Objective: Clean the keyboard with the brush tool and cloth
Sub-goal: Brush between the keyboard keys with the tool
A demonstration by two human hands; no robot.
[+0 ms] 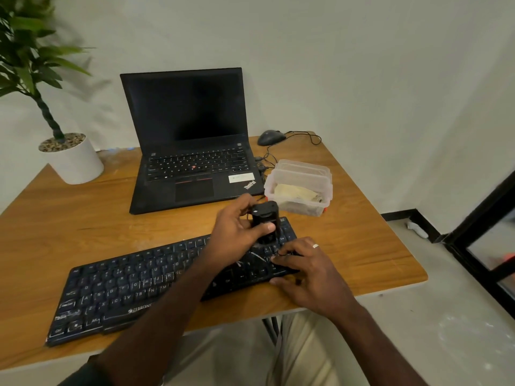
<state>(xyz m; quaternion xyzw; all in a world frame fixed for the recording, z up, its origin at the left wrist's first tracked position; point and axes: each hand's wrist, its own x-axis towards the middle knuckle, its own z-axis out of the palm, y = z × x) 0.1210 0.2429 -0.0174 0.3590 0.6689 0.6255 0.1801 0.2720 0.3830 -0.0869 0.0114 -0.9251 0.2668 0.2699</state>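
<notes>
The keyboard (pixel 156 285), a black full-size board, lies along the near edge of the wooden worktop (pixel 69 224), its long axis running from the near left corner up toward the right edge, its key face up and its front edge turned to the person. Pale smears and streaks mark the keys at its right end, so the cleaning looks, at a guess, in its early brushing stage, with most of the board not yet visibly worked.

Behind it, toward the far edge, stands an open laptop (pixel 189 135) with a dark screen. A potted plant (pixel 71 157) occupies the far left corner. Toward the right edge sits a clear plastic box (pixel 299 188), and the pale cloth (pixel 298 193) rests folded inside it, untouched; the wiping step appears still to come. A wired mouse (pixel 271 137) lies at the far right corner.

The left hand (pixel 237 232) wraps its fingers and thumb around the brush tool (pixel 265 222), a short black block held upright over the keyboard's right end, its long axis near vertical and its lower end pointing down at the keys; its bristles cannot be made out. The right hand (pixel 306 270) rests on the keyboard's right end with fingers bent, seemingly pinching something small and dark there, though what it holds cannot be told.
</notes>
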